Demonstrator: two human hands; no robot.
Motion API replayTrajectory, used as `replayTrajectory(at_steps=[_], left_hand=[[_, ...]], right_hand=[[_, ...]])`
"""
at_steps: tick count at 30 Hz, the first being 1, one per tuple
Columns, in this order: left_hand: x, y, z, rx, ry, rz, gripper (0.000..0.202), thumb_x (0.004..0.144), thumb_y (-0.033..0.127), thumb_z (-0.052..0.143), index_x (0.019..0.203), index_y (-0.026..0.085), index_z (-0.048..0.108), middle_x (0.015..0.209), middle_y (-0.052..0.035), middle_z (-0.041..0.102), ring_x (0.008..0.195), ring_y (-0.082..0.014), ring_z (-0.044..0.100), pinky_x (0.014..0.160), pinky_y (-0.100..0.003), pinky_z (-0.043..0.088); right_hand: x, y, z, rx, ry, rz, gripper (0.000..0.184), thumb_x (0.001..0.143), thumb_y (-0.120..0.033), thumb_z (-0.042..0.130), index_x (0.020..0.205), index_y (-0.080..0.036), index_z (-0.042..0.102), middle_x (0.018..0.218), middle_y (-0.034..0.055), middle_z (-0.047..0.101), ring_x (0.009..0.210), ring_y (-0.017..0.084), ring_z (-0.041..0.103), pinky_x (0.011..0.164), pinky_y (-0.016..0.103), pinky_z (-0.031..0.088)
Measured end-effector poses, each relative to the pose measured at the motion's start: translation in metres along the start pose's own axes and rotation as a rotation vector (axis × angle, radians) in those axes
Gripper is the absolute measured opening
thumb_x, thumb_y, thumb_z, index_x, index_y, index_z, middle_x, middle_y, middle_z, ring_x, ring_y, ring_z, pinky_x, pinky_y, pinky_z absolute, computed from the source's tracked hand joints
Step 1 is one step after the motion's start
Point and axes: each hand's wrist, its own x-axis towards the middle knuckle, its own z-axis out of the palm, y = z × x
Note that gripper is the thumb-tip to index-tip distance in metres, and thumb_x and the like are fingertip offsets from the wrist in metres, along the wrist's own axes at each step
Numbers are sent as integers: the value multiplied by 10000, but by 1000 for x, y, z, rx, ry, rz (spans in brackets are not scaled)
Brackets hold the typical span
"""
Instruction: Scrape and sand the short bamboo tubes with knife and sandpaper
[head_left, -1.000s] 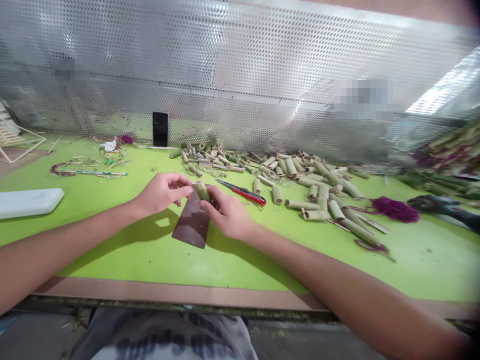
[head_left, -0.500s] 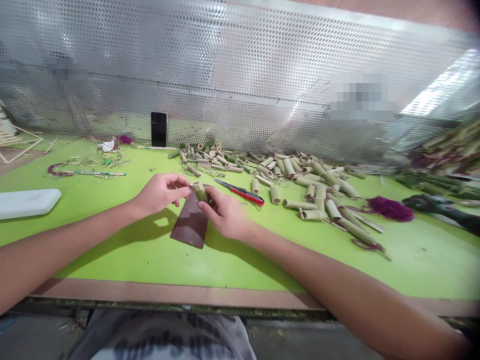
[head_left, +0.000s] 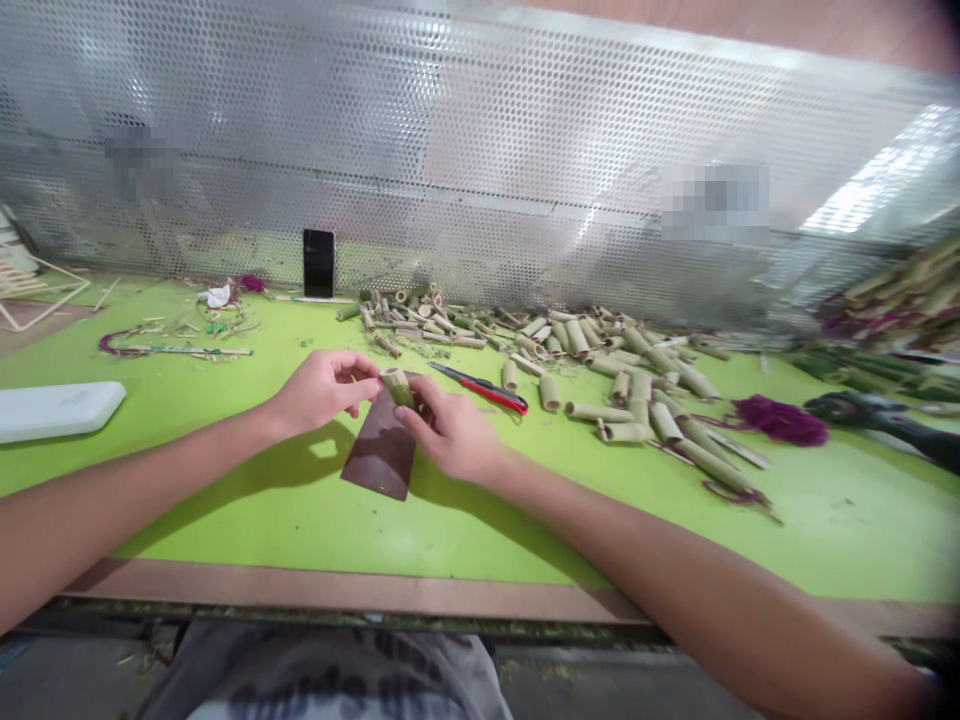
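A short green bamboo tube [head_left: 397, 386] is tilted up in front of me, its hollow cut end showing. My right hand [head_left: 450, 425] is closed around its lower part, thumb on the near side. At the tube's rim, my left hand [head_left: 326, 392] has its fingers curled and thumb and fingertips pinched against the edge; anything small between them is hidden. Under the tube lies a dark brown sheet that looks like sandpaper [head_left: 379, 455], flat on the green tabletop [head_left: 247, 515]. Just beyond my right hand rests a red and black utility knife [head_left: 484, 388].
Many cut bamboo tubes [head_left: 577, 335] lie piled behind and to the right. A phone [head_left: 319, 263] leans by the perforated metal screen [head_left: 480, 150]. Purple yarn [head_left: 780, 418] and a dark tool [head_left: 862, 405] are at right, a white slab [head_left: 60, 410] at left.
Both hands keep the same hold on the bamboo tube, with hardly any movement. The view has shifted very slightly.
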Motion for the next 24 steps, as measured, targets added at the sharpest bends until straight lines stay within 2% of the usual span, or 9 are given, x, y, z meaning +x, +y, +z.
replayTrajectory(at_steps=[16, 24], left_hand=[[-1, 1, -1, 20, 3, 31, 208, 783, 359, 684, 821, 154, 673, 739, -9, 667, 538, -113, 596, 537, -262, 521], [1, -1, 0, 21, -28, 35, 285, 765, 386, 727, 926, 159, 665, 833, -22, 687, 571, -120, 623, 538, -258, 532]], right_hand=[[1, 5, 0, 7, 49, 9, 236, 977, -414, 477, 1063, -206, 546, 789, 21, 625, 620, 166, 507, 568, 264, 300], [1, 4, -2, -12, 48, 6, 246, 970, -409, 480, 1082, -205, 558, 830, 36, 649, 694, 192, 564, 596, 271, 330]])
